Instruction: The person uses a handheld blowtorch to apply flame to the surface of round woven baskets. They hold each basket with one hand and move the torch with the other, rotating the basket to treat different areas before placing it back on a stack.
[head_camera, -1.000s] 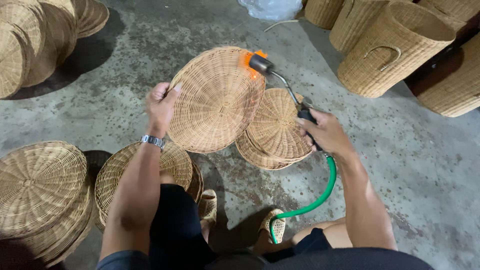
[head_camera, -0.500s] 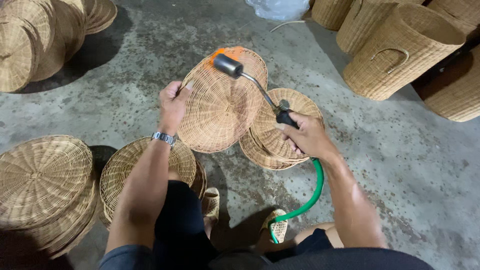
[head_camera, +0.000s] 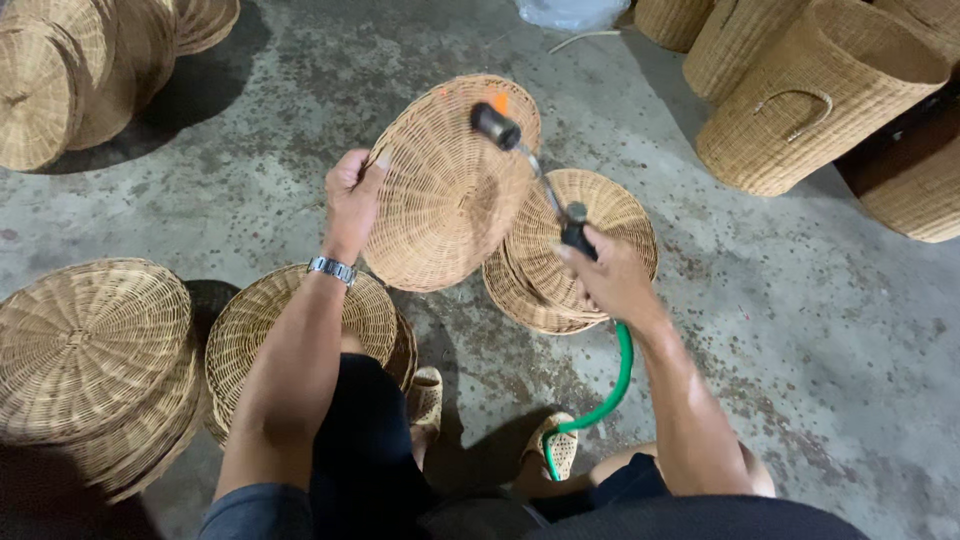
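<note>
My left hand (head_camera: 352, 196) grips the left rim of a round woven wicker lid (head_camera: 450, 185), holding it tilted up off the floor. My right hand (head_camera: 603, 272) is closed on the handle of a gas torch (head_camera: 530, 165) whose dark nozzle points at the lid's face, with a small orange flame at the lid's top edge. A green hose (head_camera: 610, 385) runs from the torch handle down past my right knee. A wristwatch (head_camera: 331, 268) sits on my left wrist.
A stack of round wicker lids (head_camera: 585, 255) lies under the torch. More stacks lie at my left knee (head_camera: 290, 320), far left (head_camera: 85, 350) and top left (head_camera: 70, 70). Tall woven baskets (head_camera: 810, 100) stand top right on the concrete floor (head_camera: 800, 330).
The torch nozzle has swept from the lid's top right edge leftward and down across its face. My left hand has turned the lid more upright.
</note>
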